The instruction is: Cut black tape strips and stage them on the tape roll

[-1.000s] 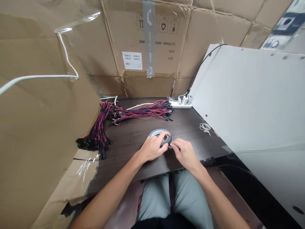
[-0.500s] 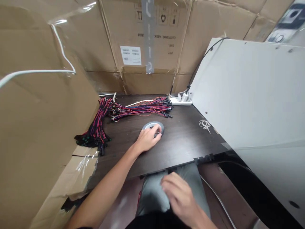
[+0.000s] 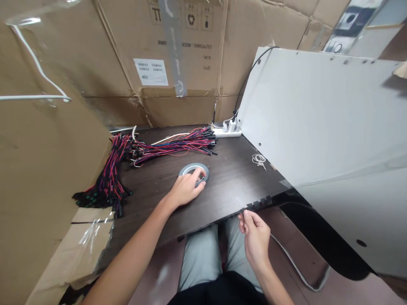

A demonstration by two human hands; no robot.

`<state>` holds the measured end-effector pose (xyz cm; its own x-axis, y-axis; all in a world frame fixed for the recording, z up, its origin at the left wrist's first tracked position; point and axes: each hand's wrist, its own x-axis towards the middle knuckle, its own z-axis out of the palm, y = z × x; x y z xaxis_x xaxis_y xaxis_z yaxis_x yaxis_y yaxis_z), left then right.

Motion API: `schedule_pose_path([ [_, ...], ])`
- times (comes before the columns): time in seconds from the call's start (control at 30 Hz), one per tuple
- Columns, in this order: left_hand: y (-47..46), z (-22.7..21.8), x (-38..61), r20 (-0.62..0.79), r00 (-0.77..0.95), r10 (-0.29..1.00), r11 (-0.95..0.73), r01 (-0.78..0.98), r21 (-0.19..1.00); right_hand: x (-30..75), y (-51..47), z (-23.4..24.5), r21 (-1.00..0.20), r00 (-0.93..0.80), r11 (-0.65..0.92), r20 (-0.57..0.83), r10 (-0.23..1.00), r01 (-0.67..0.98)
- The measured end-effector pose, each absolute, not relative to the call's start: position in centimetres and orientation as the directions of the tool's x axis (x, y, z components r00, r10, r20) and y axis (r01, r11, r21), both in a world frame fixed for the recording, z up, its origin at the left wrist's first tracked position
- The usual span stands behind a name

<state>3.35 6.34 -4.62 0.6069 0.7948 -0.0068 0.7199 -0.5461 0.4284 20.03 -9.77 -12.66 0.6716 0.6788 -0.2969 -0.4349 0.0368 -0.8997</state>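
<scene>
My left hand rests on a grey roll of tape lying flat on the dark table. Its fingers curl over the ring into the hole, holding the roll. At the table's front edge, my right hand is closed in a pinch, thumb against forefinger, on the end of a short black tape strip. To the right of the pinch, several more black tape strips hang along the same edge.
Bundles of red and black wires lie at the back and left. A white power strip sits at the back. A coiled white cord lies near the white panel. Cardboard walls enclose the back and left.
My right hand has moved from over my lap up and right to the table edge and now pinches there. My left hand stays on the tape roll. The view has shifted right.
</scene>
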Motion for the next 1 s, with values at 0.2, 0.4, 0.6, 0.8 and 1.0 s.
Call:
schedule_pose_path([
  [0.2, 6.3, -4.6, 3.3, -0.002, 0.614, 0.789, -0.554, 0.714, 0.427, 19.3, -10.0, -13.2, -0.905, 0.655, 0.015, -0.297, 0.695, -0.426],
  [0.4, 6.2, -4.5, 3.4, -0.008, 0.621, 0.784, -0.557, 0.709, 0.432, 18.7, -10.2, -13.1, -0.901, 0.628, -0.005, -0.307, 0.715, -0.434],
  [0.6, 6.4, -4.5, 3.1, -0.009, 0.626, 0.780, -0.520, 0.656, 0.546, 14.7, -12.3, -14.0, -0.877, 0.427, -0.146, -0.361, 0.829, -0.458],
  [0.8, 7.1, -4.9, 2.9, -0.033, 0.641, 0.767, -0.446, 0.569, 0.691, 6.4, -14.1, -17.1, -0.671, -0.008, -0.388, -0.495, 0.869, -0.632],
  [1.0, 7.0, -5.1, 3.0, -0.026, 0.655, 0.755, -0.458, 0.555, 0.694, 2.6, -12.0, -17.9, -0.507, -0.035, -0.392, -0.578, 0.815, -0.767],
])
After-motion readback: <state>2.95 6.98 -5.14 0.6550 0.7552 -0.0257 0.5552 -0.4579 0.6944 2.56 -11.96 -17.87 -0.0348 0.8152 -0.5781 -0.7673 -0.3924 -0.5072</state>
